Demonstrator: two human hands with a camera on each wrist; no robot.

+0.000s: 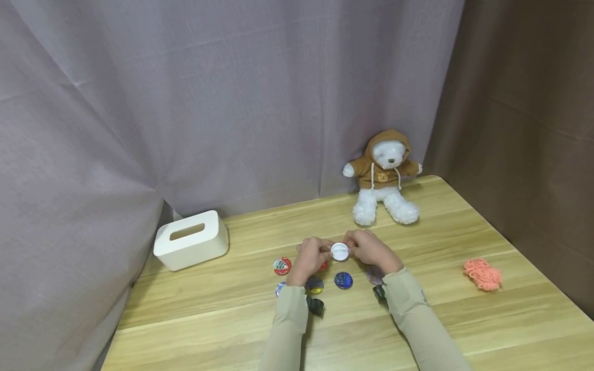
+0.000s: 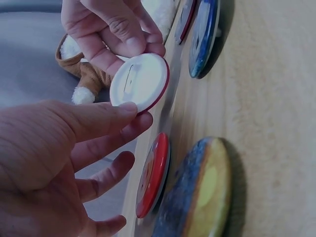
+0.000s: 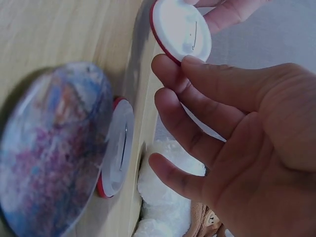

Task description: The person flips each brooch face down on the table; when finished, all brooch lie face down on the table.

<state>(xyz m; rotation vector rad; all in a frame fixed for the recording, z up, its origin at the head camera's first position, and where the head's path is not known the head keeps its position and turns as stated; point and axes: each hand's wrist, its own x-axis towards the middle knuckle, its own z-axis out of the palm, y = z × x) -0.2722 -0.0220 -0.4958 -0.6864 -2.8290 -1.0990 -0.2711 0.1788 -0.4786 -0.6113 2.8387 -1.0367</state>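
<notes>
A round pin badge (image 1: 340, 251) is held up above the table, its white back and safety-type pin facing me and a red rim showing in the left wrist view. My left hand (image 1: 308, 262) pinches one edge between thumb and index finger, the other fingers loosely bent. On the opposite edge, my right hand (image 1: 375, 251) pinches the same badge (image 3: 182, 29) with thumb and forefinger. Around the hands lie several more badges: a red one (image 1: 282, 266), a blue one (image 1: 343, 280), a blue-and-yellow one (image 1: 316, 285) and a pale multicoloured one (image 1: 374, 275). One white-backed badge (image 3: 118, 148) lies pin side up.
A white tissue box (image 1: 191, 240) stands at the left of the wooden table (image 1: 223, 319). At the back right sits a white teddy bear (image 1: 386, 178) in a brown hoodie. Coral yarn (image 1: 482, 274) lies at the right. Grey curtains (image 1: 246, 103) hang behind.
</notes>
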